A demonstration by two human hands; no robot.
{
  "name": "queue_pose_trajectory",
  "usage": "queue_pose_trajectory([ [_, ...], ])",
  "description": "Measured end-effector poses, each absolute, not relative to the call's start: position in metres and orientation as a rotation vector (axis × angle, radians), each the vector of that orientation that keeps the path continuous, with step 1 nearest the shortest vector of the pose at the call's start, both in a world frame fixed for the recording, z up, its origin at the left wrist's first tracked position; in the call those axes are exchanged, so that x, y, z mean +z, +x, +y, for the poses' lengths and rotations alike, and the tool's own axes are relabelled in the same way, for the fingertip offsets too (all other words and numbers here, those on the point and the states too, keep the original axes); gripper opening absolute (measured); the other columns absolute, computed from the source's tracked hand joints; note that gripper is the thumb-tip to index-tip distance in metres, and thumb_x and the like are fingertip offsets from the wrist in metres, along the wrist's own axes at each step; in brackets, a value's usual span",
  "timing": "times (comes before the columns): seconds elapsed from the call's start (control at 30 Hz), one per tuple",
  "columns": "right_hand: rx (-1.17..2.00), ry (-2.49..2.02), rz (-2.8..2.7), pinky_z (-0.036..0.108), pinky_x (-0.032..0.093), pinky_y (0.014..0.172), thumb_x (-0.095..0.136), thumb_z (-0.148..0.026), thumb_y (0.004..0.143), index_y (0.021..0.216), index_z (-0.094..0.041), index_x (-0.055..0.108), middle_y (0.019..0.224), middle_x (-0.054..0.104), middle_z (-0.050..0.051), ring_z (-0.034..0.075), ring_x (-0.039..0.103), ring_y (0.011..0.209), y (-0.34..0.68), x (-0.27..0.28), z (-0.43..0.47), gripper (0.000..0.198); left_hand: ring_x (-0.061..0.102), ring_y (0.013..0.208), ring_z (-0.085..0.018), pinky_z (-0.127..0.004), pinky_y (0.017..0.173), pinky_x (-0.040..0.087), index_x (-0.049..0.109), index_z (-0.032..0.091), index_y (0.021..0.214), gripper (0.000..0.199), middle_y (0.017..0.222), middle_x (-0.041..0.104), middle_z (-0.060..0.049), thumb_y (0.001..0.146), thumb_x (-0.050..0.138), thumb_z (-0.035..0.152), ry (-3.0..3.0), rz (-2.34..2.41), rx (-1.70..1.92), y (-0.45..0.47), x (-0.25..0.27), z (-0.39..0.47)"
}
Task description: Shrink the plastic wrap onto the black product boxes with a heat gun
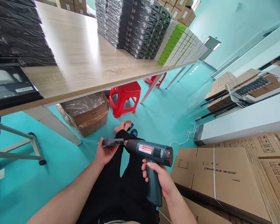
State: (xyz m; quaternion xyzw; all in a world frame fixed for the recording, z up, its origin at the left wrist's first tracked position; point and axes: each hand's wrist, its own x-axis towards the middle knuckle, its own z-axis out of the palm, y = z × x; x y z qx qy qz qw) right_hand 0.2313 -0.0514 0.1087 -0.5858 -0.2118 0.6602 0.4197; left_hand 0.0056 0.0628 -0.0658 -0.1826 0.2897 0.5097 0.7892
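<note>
My right hand (157, 175) is wrapped round the handle of a dark green heat gun (154, 152), whose nozzle points left. Just off that nozzle, my left hand (105, 154) grips a small, flat black box (112, 142) in clear plastic film, seen edge-on. The film sticks out past the box's end toward the nozzle; whether they touch I cannot tell. Both hands are above my lap.
A wooden table (84, 67) bears stacks of film-wrapped black boxes (142, 29) and white-and-green boxes (179, 45). Beneath stand a carton (91, 119) and a red stool (127, 96). Large cartons (214, 174) stand close on my right; a white cord (189, 135) lies on the floor.
</note>
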Motion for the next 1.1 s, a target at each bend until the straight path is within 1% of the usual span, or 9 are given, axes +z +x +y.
queue_pose_trajectory([
  [0.07,1.655,-1.458,-0.525,0.026,0.048,0.053,0.067,-0.035,0.077,0.097,-0.014,0.068,0.078,0.068,0.006,0.016,0.061,0.062,0.230,0.107,-0.051,0.029,0.061,0.106,-0.035,-0.051,0.081,0.056,0.055,0.015,0.105,0.041,0.109,0.064,-0.019,0.079,0.061,0.046,-0.368,0.622,1.091,0.004,-0.063,0.062],
  [0.17,1.656,-1.438,-0.520,0.027,0.048,0.054,0.065,-0.034,0.079,0.098,-0.014,0.067,0.081,0.068,0.006,0.016,0.060,0.063,0.235,0.104,-0.054,0.028,0.064,0.100,-0.032,-0.048,0.081,0.055,0.058,0.014,0.105,0.032,0.108,0.066,-0.017,0.077,0.058,0.030,-0.281,0.615,1.111,0.002,-0.060,0.060],
  [0.27,1.665,-1.441,-0.524,0.027,0.048,0.056,0.061,-0.032,0.082,0.102,-0.014,0.066,0.083,0.067,0.007,0.015,0.059,0.064,0.245,0.105,-0.060,0.027,0.067,0.089,-0.030,-0.046,0.077,0.056,0.061,0.014,0.102,0.036,0.100,0.069,-0.013,0.068,0.053,0.015,-0.214,0.699,1.160,0.005,-0.061,0.062],
  [0.33,1.670,-1.461,-0.533,0.027,0.047,0.056,0.060,-0.031,0.083,0.102,-0.013,0.066,0.083,0.067,0.007,0.015,0.059,0.064,0.250,0.106,-0.066,0.027,0.068,0.082,-0.029,-0.047,0.075,0.056,0.062,0.013,0.096,0.038,0.091,0.070,-0.012,0.060,0.051,0.011,-0.203,0.781,1.168,0.007,-0.065,0.065],
  [0.47,1.691,-1.504,-0.558,0.027,0.048,0.056,0.060,-0.030,0.084,0.102,-0.013,0.066,0.083,0.067,0.008,0.016,0.060,0.064,0.254,0.110,-0.078,0.026,0.067,0.068,-0.027,-0.045,0.071,0.056,0.060,0.013,0.085,0.036,0.073,0.067,-0.009,0.051,0.048,0.011,-0.209,0.895,1.147,0.010,-0.076,0.069],
  [0.6,1.720,-1.508,-0.607,0.028,0.048,0.056,0.059,-0.030,0.084,0.102,-0.013,0.066,0.083,0.067,0.008,0.016,0.060,0.064,0.254,0.112,-0.085,0.026,0.062,0.056,-0.021,-0.039,0.064,0.056,0.060,0.015,0.083,0.035,0.067,0.064,-0.005,0.050,0.048,0.012,-0.218,0.886,1.134,0.009,-0.082,0.069],
  [0.8,1.764,-1.540,-0.682,0.029,0.049,0.058,0.060,-0.030,0.084,0.102,-0.013,0.067,0.084,0.066,0.008,0.017,0.061,0.066,0.250,0.119,-0.085,0.026,0.061,0.055,-0.023,-0.041,0.061,0.055,0.058,0.014,0.076,0.028,0.067,0.064,-0.008,0.049,0.048,0.016,-0.210,0.903,1.120,0.008,-0.078,0.068],
  [0.97,1.791,-1.532,-0.721,0.030,0.048,0.058,0.062,-0.030,0.082,0.102,-0.013,0.067,0.084,0.066,0.008,0.016,0.060,0.065,0.245,0.117,-0.087,0.026,0.060,0.054,-0.022,-0.043,0.062,0.055,0.059,0.014,0.076,0.029,0.067,0.063,-0.008,0.050,0.048,0.017,-0.216,0.847,1.117,0.009,-0.078,0.068],
  [1.1,1.782,-1.513,-0.772,0.030,0.048,0.058,0.064,-0.031,0.081,0.104,-0.014,0.066,0.086,0.066,0.008,0.017,0.060,0.065,0.243,0.111,-0.089,0.029,0.060,0.054,-0.023,-0.042,0.059,0.054,0.059,0.014,0.076,0.027,0.065,0.062,-0.007,0.051,0.048,0.018,-0.207,0.852,1.106,0.009,-0.082,0.068],
])
